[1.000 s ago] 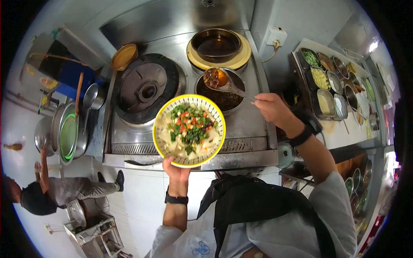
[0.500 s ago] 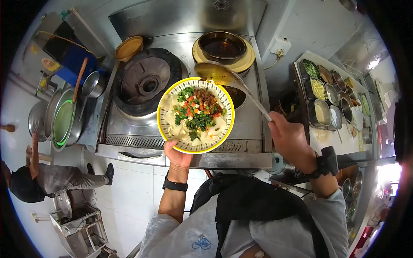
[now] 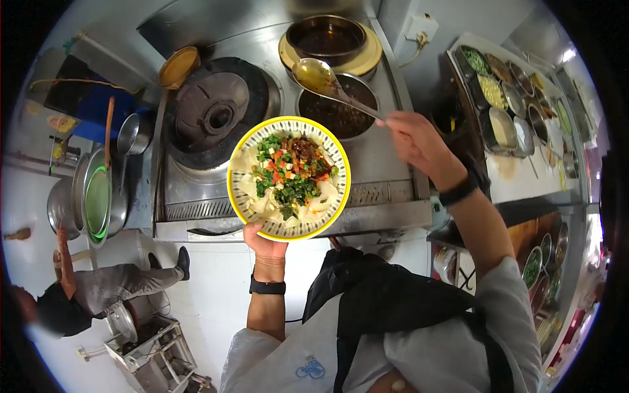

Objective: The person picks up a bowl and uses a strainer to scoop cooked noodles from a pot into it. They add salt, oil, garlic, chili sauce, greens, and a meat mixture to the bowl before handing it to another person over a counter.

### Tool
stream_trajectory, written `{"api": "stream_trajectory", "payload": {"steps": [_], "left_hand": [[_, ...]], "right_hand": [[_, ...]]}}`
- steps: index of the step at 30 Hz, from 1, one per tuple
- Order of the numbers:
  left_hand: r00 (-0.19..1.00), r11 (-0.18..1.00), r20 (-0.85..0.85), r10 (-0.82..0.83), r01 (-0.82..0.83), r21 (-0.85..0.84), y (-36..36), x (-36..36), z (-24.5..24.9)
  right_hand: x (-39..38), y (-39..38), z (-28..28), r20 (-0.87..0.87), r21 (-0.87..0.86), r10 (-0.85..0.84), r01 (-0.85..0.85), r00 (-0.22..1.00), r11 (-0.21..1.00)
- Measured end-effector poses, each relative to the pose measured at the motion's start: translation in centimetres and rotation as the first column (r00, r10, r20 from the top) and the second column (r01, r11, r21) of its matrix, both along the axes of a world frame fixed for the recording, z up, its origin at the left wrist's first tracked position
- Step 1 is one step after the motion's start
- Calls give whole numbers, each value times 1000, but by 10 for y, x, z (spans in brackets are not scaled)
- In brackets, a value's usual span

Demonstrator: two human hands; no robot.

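Observation:
My left hand grips the near rim of a yellow-edged bowl from below, thumb on the rim. Wide pale noodles lie in it, topped with chopped greens, diced red and white bits and a dark brown sauce. My right hand is closed round the handle of a metal ladle, whose oily head hangs over the far edge of a pot of dark sauce. Behind that pot, a dark round pan with brown liquid rests on a pale round board.
A black wok burner occupies the stove's left side, a brown bowl behind it. Ingredient tubs line the right counter. Pans and a green-rimmed basin stand left. Another person is at far left.
The ladle has moved from over the bowl's far rim up and away, above the dark sauce pot. More red-brown sauce shows on the topping. My left hand still holds the bowl.

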State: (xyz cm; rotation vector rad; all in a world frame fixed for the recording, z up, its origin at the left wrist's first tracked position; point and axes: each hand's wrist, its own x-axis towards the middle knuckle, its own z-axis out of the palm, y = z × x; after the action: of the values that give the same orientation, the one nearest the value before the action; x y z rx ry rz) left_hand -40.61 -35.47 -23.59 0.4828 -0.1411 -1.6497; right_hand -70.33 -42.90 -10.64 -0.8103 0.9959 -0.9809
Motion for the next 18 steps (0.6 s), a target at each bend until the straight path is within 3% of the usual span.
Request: {"api": "stream_trajectory", "payload": {"steps": [3, 7, 9, 10, 12, 13, 14, 15, 16, 17, 18], "left_hand": [[998, 999, 62, -27, 28, -22, 22, -3, 12], [989, 993, 91, -113, 114, -13, 46, -15, 31], [974, 976, 97, -206, 212, -56, 55, -33, 44], [966, 966, 102, -239, 246, -72, 56, -43, 46], [945, 946, 152, -289, 306, -104, 65, -66, 49], [916, 928, 226, -333, 361, -97, 71, -72, 46], [871, 889, 279, -405, 447, -102, 75, -86, 39], [837, 831, 223, -500, 536, -147, 89, -113, 55], [782, 761, 210, -587, 621, -186, 105, -139, 67], [751, 718, 225, -620, 660, -223, 120, -161, 86], [674, 617, 251, -694, 737, -275, 142, -203, 88]], "right_hand": [[-4, -30, -53, -233, -7, -60, 60, 971, 998], [-8, -29, -78, -272, 88, -11, 36, 962, 995], [-10, -6, -70, -134, 141, -259, 277, 956, 950], [-22, 5, -75, -128, 125, -295, 311, 947, 942], [-56, 46, -91, 65, 123, -260, 251, 963, 960], [-61, 82, -82, 388, 229, -336, 263, 858, 937], [-86, 113, -130, -74, -287, -289, 257, 954, 923], [-99, 155, -148, -387, -706, -507, 106, 770, 701], [-116, 194, -184, -509, -791, -650, -8, 564, 612], [-116, 236, -215, -498, -744, -645, 96, 580, 661], [-121, 309, -184, -432, -440, -587, 408, 685, 800]]}}
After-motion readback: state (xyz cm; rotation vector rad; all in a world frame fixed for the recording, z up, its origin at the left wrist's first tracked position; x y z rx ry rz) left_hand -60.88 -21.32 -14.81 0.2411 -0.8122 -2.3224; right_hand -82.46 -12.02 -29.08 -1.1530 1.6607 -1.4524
